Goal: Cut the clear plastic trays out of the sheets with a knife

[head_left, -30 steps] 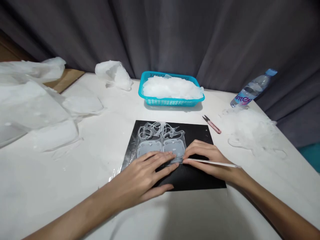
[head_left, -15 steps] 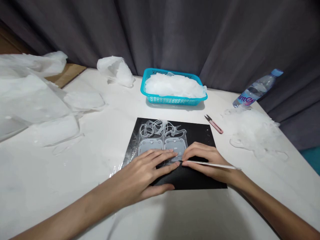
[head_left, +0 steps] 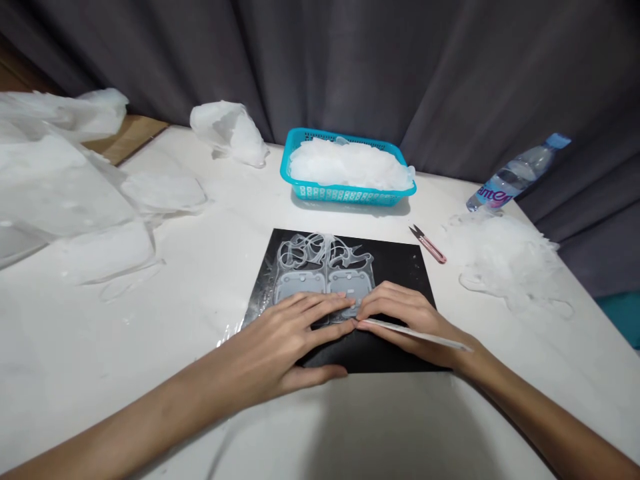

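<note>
A black mat [head_left: 395,267] lies on the white table in front of me. On it rests a clear, translucent moulded sheet [head_left: 320,273] with two rounded rectangular pieces and loose curly trimmings at its far end. My left hand [head_left: 295,333] lies flat with fingers stretched out, pressing down the near edge of the sheet. My right hand [head_left: 405,317] is closed in a pinch around a thin white stick-like tool [head_left: 425,335], whose tip touches the sheet's near edge right beside my left fingertips.
A turquoise basket [head_left: 345,193] full of clear pieces stands behind the mat. Small pink snips [head_left: 427,244] lie to its right, then a heap of clear trimmings [head_left: 505,257] and a lying water bottle [head_left: 515,175]. Plastic bags [head_left: 70,193] cover the left side.
Both hands have stayed on the sheet's near edge. The tool's tip has shifted slightly left toward my left fingertips, and the view has tilted a little.
</note>
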Demonstrator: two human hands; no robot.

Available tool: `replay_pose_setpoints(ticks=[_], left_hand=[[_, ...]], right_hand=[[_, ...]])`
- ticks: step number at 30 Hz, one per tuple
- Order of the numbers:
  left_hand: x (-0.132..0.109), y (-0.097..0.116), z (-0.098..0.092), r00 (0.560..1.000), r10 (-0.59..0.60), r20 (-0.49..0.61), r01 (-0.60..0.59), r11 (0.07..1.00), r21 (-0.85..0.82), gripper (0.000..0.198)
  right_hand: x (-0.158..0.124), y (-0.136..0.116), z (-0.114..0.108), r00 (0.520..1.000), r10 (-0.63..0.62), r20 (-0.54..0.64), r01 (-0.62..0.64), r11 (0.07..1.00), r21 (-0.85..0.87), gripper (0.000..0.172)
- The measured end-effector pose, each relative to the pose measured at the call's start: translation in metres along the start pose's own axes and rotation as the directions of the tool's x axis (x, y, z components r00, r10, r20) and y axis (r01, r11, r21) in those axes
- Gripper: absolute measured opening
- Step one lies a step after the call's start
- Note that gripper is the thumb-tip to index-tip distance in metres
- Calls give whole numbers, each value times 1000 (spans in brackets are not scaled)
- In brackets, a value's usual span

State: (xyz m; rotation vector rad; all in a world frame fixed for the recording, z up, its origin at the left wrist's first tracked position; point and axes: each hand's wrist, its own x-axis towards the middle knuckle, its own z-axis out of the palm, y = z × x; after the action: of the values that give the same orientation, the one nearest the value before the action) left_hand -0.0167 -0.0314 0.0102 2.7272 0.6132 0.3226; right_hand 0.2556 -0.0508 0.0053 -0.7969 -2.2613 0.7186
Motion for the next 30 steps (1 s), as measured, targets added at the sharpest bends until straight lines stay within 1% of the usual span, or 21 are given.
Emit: replay_pose_setpoints(ticks=[5, 8, 11, 14, 18, 20, 22, 26, 30], left_hand=[[0, -1, 2, 1000, 2, 0, -2, 1000, 11, 57], [-1, -1, 2, 1000, -4, -6, 4, 1000, 1, 57], [-2, -2, 1, 1000, -4, -3, 4, 1000, -6, 59], [-2, -2, 1, 1000, -13, 1, 13, 1000, -13, 61], [-2, -1, 1, 1000, -28, -5, 27, 999, -29, 60], [-2, -1, 1, 1000, -24, -9, 24, 999, -38, 60], [-2, -1, 2, 1000, -20, -14, 19, 999, -48, 60], [-2, -2, 3, 1000, -13, -17, 12, 998, -58, 63], [-1, -3, 3, 1000, -11, -3, 11, 999, -46, 61]], right_hand=[[2, -1, 2, 999, -35, 3, 35, 992, -121, 5], [4, -4, 3, 999, -54, 7, 54, 975, -215, 8], [3, -7, 0, 999, -43, 33, 50, 963, -266, 12], [-2, -7, -9, 998, -8, 57, 23, 966, -257, 13], [-9, -9, -21, 995, 53, 81, -42, 991, -126, 11], [-10, -10, -23, 993, 85, 82, -79, 994, -72, 10], [-9, -11, -21, 993, 95, 75, -90, 994, -56, 8], [-5, -8, -14, 997, 52, 61, -47, 994, -94, 7], [-3, -4, -5, 999, -13, 47, 24, 970, -242, 11]])
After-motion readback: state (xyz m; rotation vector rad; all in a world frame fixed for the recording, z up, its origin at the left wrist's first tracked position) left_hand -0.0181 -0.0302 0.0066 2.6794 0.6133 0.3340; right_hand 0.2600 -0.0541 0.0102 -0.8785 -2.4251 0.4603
